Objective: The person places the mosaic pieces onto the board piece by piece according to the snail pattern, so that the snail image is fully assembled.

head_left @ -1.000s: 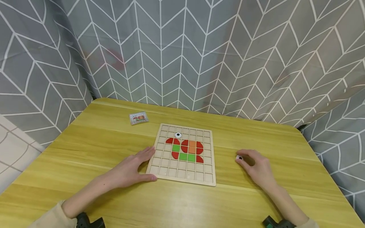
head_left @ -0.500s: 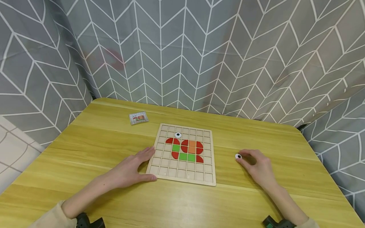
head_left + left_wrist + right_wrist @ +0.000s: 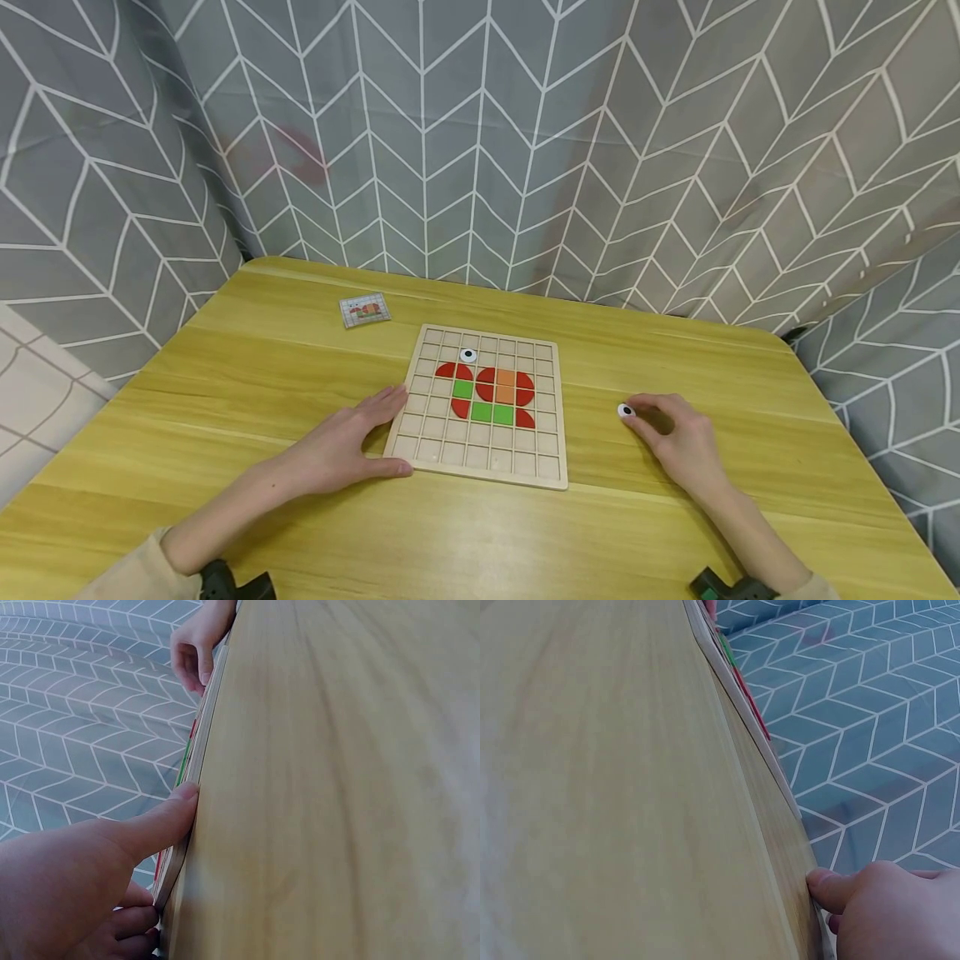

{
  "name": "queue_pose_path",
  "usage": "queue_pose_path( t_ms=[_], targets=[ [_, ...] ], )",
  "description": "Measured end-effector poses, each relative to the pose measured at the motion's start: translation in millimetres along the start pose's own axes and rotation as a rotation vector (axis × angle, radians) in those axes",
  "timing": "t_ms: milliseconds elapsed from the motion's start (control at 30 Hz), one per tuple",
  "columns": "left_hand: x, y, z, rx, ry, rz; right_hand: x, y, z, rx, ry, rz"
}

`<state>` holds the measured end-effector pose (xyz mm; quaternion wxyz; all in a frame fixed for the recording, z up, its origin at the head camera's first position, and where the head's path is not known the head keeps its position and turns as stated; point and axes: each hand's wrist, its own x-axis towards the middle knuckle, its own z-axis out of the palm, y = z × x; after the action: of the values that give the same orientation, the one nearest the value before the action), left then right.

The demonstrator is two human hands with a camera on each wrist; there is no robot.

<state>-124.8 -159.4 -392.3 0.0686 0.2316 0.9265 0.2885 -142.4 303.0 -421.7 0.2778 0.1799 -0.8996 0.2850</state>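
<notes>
A square wooden grid board lies on the table with red, green and orange pieces set in several of its cells. One round white eye piece with a black pupil sits in an upper cell. My left hand touches the board's near left corner, fingers along the left side and thumb against the near edge. To the right of the board, my right hand pinches a second eye piece between thumb and forefinger, low over the tabletop. In the right wrist view that piece is hidden behind the right hand.
A small picture card showing a similar coloured pattern on a grid lies behind the board to the left. The wooden table has rounded far corners. Grey curtains with white lines hang behind and beside it.
The eye piece in my right fingers has turned and shifted slightly left, so more of its face shows. My left hand and the board stay where they were.
</notes>
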Motion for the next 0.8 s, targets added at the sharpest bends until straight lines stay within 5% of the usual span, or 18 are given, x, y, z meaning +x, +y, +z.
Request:
queue_pose_path(
  t_ms=[400,800],
  targets=[
    [-0.1,0.3,0.0,-0.001,-0.008,-0.007,6.5,-10,-4,0.018,0.001,0.098],
    [-0.4,0.2,-1.6,-0.005,-0.001,0.011,60.3,-85,-2,0.097,-0.087,0.203]
  ],
)
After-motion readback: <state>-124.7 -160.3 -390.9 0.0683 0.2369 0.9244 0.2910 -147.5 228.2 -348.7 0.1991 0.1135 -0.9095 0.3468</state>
